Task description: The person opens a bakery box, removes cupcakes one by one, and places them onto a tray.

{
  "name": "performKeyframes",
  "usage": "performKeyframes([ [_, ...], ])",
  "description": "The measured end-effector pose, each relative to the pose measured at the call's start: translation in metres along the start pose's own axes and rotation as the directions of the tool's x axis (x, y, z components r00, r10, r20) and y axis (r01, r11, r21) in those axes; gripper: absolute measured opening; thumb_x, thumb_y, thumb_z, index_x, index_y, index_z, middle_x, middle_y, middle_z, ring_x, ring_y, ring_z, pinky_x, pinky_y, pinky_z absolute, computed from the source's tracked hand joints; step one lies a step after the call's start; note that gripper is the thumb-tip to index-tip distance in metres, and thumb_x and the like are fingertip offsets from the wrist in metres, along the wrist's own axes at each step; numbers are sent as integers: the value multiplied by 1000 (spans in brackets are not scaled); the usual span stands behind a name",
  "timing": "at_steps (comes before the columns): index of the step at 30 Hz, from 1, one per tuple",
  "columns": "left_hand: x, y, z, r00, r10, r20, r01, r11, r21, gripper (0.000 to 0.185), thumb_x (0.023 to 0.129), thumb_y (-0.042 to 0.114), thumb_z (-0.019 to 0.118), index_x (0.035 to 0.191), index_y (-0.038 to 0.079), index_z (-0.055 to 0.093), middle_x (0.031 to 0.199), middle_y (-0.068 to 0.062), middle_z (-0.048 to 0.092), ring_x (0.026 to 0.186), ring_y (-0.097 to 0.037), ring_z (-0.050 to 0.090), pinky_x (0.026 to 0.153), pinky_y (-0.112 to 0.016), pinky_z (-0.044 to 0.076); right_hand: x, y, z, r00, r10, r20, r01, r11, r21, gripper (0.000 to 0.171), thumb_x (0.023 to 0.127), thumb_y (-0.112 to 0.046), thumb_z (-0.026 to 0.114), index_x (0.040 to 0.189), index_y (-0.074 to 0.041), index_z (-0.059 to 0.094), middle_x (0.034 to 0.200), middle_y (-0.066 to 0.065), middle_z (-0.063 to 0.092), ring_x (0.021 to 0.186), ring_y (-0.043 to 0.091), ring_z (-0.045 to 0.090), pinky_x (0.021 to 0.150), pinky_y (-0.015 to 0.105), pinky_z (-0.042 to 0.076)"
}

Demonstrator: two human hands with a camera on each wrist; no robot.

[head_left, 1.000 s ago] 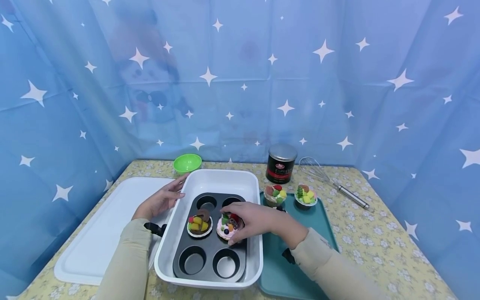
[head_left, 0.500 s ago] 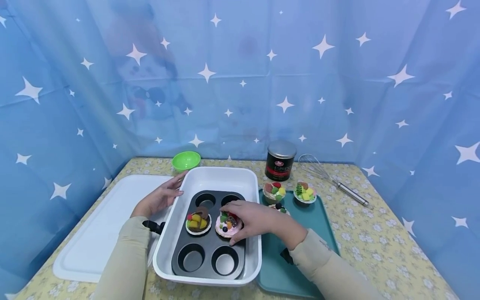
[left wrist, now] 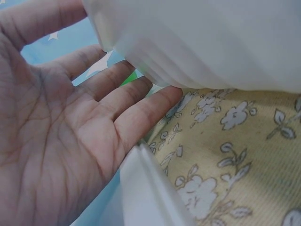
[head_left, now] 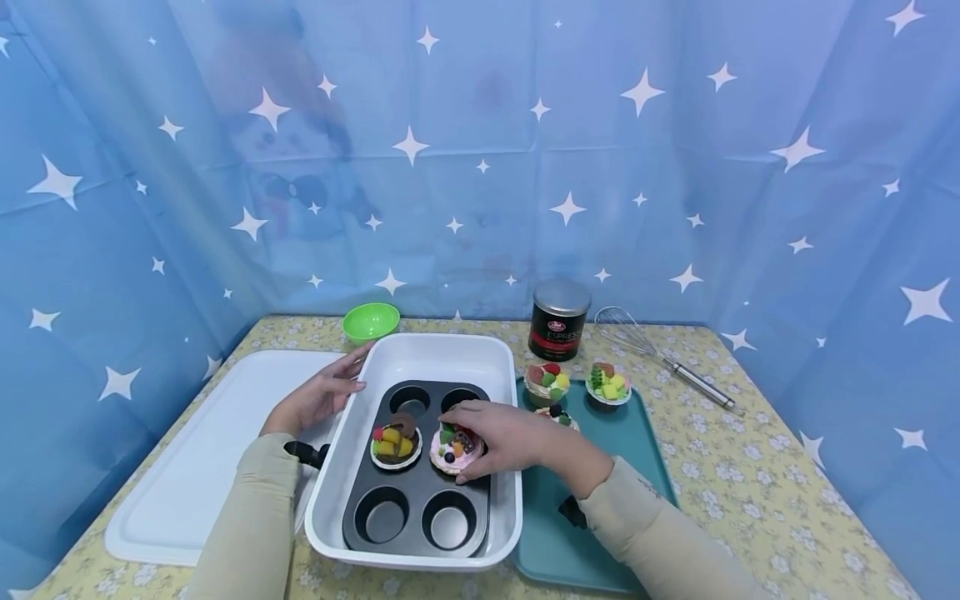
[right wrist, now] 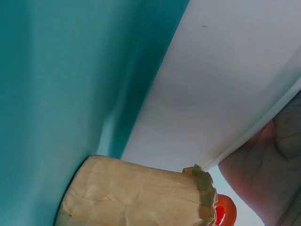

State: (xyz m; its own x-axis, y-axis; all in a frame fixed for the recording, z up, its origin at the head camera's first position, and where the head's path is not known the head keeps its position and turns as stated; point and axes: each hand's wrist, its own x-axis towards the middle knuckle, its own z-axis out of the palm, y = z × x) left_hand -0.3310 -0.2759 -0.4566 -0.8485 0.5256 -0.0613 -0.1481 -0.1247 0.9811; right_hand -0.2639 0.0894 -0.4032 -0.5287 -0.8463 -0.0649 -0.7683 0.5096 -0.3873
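My right hand reaches over the side wall of a white rectangular pan and holds a pink-frosted fruit cupcake. That cupcake sits at the right middle cup of a dark muffin tin inside the pan. A chocolate cupcake with yellow fruit fills the left middle cup. Against the pan's left side lies my left hand, thumb near the rim. Its extended fingers touch the outer wall in the left wrist view. In the right wrist view, the pan wall hides the right fingers.
A teal tray at right bears several cupcakes, including one with green and yellow topping. Behind stand an espresso tin, a whisk and a green bowl. A white board lies left.
The head view shifts slightly. Both hands keep nearly the same place, and the pink cupcake stays under the right hand.
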Motion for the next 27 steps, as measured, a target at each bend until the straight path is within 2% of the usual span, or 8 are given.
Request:
performKeyframes([
  [14,0,-1,1,1000,-11,-27,11,1000,15,79,97,4,57,162,32,21,166,-9,20,130,-18,55,101,-37,51,0,1,2,1000,-14,-12,14,1000,-18,80,88,-54,72,152,-14,43,147,1,48,128,12,50,106,34,46],
  [21,-1,-1,1,1000,-6,-11,6,1000,0,81,97,3,57,162,31,19,166,-10,18,130,-19,55,101,-38,51,0,2,2,1000,-26,-17,26,999,-24,79,88,-53,73,152,-15,44,146,1,48,128,13,50,106,34,46],
  [27,-1,-1,2,1000,-6,-24,6,1000,8,80,97,4,57,162,31,21,166,-9,19,130,-18,55,101,-37,51,-1,1,1,999,-28,-17,27,1000,-14,80,88,-53,73,152,-14,44,146,1,48,126,12,51,105,34,47],
])
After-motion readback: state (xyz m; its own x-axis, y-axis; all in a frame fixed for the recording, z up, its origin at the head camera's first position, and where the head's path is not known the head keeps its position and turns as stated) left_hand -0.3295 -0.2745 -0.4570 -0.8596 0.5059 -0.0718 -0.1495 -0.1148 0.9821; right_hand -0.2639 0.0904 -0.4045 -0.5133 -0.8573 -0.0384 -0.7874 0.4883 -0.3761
